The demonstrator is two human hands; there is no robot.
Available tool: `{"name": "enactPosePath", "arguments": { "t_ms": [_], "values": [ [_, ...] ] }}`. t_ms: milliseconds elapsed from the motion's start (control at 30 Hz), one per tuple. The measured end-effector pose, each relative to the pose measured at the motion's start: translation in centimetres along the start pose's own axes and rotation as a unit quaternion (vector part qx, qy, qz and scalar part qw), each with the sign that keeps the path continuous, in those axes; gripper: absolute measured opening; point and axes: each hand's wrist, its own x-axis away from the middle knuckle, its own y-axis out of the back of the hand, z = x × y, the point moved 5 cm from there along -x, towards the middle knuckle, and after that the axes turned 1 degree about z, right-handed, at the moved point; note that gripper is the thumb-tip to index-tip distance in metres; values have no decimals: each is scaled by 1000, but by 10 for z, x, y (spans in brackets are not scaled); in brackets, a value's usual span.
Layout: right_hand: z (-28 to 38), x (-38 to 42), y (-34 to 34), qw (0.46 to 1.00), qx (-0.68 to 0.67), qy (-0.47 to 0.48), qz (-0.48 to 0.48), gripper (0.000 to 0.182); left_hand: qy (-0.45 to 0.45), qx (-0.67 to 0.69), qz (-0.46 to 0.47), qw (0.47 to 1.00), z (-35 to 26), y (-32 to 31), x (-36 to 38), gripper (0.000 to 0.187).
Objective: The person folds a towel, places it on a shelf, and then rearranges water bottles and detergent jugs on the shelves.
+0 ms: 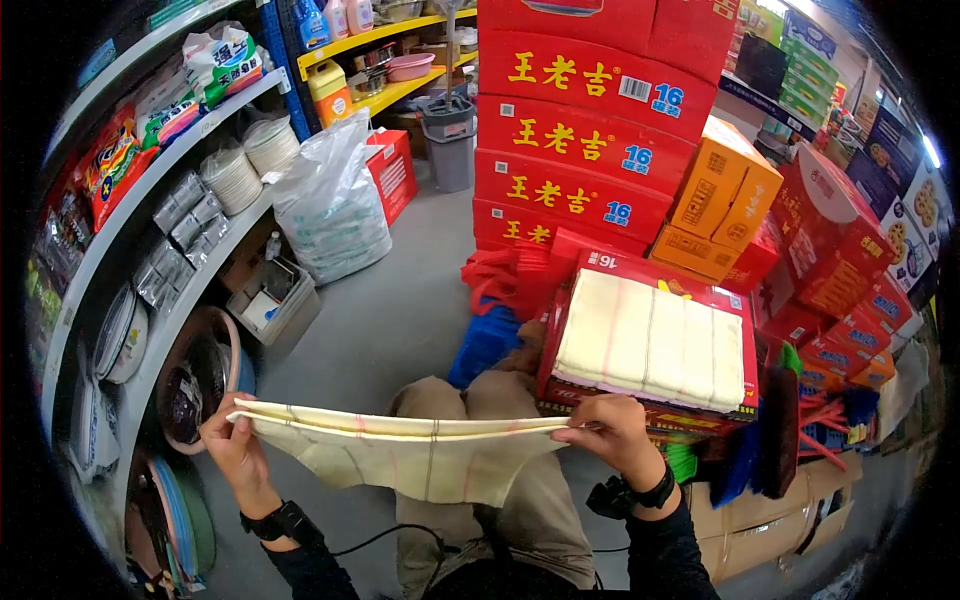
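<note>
A pale yellow towel (420,462) with thin dark and pink stripes hangs stretched between my two hands, above my knees. My left hand (243,455) pinches one end of its upper edge, which looks folded over. The other end is pinched by my right hand (612,432), close to a red carton. On top of that red carton (650,405) lies a flat pile of similar yellow striped towels (650,345). Both wrists wear black bands.
Stacked red drink cartons (590,140) rise straight ahead, with orange boxes (715,200) beside them. Shelves (200,130) of packaged goods line the left. A full plastic bag (332,205), a grey bin (448,140) and a storage tub (275,300) stand on the floor. Flattened cardboard (760,525) lies at right.
</note>
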Motion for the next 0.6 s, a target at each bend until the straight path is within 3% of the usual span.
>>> {"name": "enactPosePath", "arguments": {
  "t_ms": [233, 600],
  "values": [
    [-2, 2, 0, 1000, 9, 22, -11, 24, 20, 3, 0, 1000, 4, 2, 2, 20],
    [-7, 2, 3, 991, 2, -131, 4, 21, 27, 45, -71, 996, 20, 6, 10, 20]
  ]
}}
